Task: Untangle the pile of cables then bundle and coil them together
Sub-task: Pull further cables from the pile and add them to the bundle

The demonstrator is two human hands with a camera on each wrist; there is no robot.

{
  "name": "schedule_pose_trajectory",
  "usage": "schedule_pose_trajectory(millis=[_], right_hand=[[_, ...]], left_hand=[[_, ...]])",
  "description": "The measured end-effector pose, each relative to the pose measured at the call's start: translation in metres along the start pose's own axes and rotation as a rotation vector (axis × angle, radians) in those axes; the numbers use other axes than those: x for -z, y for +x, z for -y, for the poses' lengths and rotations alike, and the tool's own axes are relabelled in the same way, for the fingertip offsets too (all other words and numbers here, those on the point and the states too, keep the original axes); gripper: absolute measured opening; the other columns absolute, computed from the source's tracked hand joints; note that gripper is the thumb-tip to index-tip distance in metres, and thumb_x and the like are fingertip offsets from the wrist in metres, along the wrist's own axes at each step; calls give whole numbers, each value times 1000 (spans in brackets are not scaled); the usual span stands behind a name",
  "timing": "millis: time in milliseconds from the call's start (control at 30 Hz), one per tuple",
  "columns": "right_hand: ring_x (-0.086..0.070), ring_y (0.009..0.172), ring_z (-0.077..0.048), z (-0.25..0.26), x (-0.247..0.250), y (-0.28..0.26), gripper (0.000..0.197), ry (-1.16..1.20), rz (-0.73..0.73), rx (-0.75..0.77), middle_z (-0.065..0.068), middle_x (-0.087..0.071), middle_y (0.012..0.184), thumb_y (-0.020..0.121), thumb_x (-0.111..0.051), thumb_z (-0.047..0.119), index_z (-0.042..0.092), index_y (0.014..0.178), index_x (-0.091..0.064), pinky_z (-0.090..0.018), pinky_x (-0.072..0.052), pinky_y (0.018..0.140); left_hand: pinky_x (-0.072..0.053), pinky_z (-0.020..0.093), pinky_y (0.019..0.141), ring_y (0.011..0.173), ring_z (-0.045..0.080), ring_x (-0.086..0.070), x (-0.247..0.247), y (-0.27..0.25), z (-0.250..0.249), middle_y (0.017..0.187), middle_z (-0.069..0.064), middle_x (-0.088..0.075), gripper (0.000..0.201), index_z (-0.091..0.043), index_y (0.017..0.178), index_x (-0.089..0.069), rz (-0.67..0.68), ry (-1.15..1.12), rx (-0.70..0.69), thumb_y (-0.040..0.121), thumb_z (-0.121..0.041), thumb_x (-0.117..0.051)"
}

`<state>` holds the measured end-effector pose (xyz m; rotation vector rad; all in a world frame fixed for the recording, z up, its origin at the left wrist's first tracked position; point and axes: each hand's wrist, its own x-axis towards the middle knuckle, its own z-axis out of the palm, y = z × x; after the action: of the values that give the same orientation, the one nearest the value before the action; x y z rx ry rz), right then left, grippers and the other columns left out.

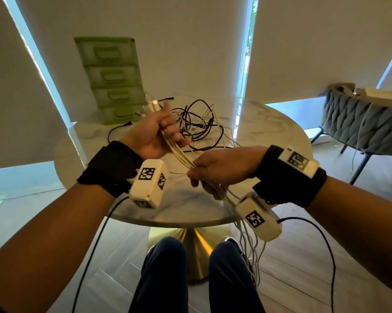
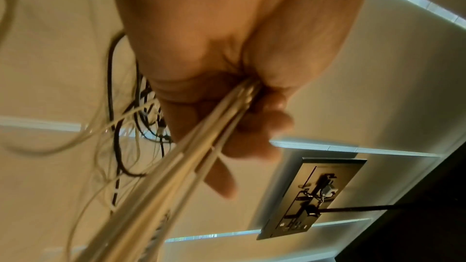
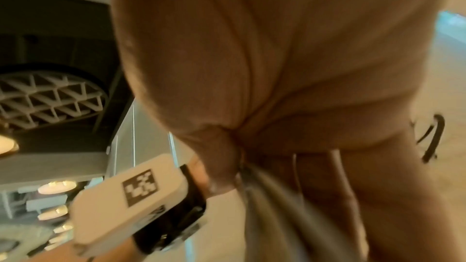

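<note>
Both hands are wrapped round the white cables (image 1: 181, 154): left hand (image 1: 155, 132) by the plugs, right hand (image 1: 222, 171) lower down, tails dangling off the table (image 1: 280, 132) edge. Black cables (image 1: 197, 123) sit tangled on the table behind. Light, floppy stuff, probably snags easily; I'd grip near the plugs.

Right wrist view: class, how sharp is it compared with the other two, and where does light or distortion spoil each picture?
Right wrist view: softest, the right hand and white cables smeared. Left wrist view: left hand fairly sharp, cables blur near the lens. Head view: sharpest, though window strips glare and wide-angle bends the round table.
</note>
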<state>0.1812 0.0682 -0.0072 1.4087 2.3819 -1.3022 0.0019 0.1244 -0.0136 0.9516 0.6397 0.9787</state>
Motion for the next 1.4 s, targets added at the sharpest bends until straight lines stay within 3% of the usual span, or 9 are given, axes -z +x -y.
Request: schedule_pose_trajectory(millis=[167,333,467,533,633,733,967,1133,1400], right_hand=[[-63,82,-15,-3,31,13,29,-207,-128,-77,-4,-67,93,101,-43,35,16,115,-60,-27,-54,75],[-65,88,-16,8,26,64,38,-559,-93,-107,2,-66,94,87,-64,45,28,121,-57,-34,-55,85],[-58,98,-17,22,16,89,27,-682,-61,-64,0,-63,112,88,-66,36,22,111,-64,-24,-44,69],[-53,94,-14,24,18,91,25,-723,-55,-41,2,-60,108,92,-61,32,19,114,-64,-24,-40,74],[-49,86,-9,22,31,82,15,-574,-278,52,10,-54,93,94,-58,30,20,102,-65,-28,-40,86],[-50,70,-4,20,46,72,17,-234,-503,166,12,-55,73,88,-67,30,26,73,-59,-28,-41,77],[-61,71,-11,21,30,75,15,-168,-429,245,6,-62,74,86,-70,23,26,76,-60,-32,-53,77],[-56,68,-9,19,28,75,10,-241,-426,216,8,-57,74,86,-69,24,16,87,-62,-24,-47,68],[-46,64,-3,18,33,73,10,-266,-470,192,12,-51,71,86,-69,31,26,82,-61,-19,-36,63]], left_hand=[[-34,15,40,31,4,-26,38,-12,-17,35,-7,-28,52,-17,56,-47,-51,28,27,99,-44,-33],[-33,16,39,33,5,-21,55,-19,-15,39,-8,-23,35,-16,68,-42,-189,136,45,97,-35,-43],[-32,16,41,33,4,-20,63,-22,-15,42,-9,-22,23,-20,71,-42,-222,151,27,87,-26,-57],[-33,16,40,34,3,-20,68,-22,-14,44,-10,-22,22,-21,73,-41,-250,151,21,84,-22,-61],[-33,15,37,33,3,-20,72,-19,-11,44,-10,-22,28,-21,71,-39,-287,137,26,91,-18,-57],[-32,15,35,32,3,-19,71,-14,-7,43,-10,-22,31,-21,68,-38,-308,118,37,95,-17,-54],[-32,14,35,32,2,-22,55,-5,-2,41,-10,-23,15,-12,82,-61,-120,8,-20,83,-26,-56],[-31,15,37,34,2,-23,47,-3,4,45,-8,-25,17,-10,87,-58,-94,-8,-62,83,-26,-56],[-38,19,43,38,4,-27,40,-5,4,61,-1,-29,19,-12,76,-52,-96,54,-117,79,-27,-64]])
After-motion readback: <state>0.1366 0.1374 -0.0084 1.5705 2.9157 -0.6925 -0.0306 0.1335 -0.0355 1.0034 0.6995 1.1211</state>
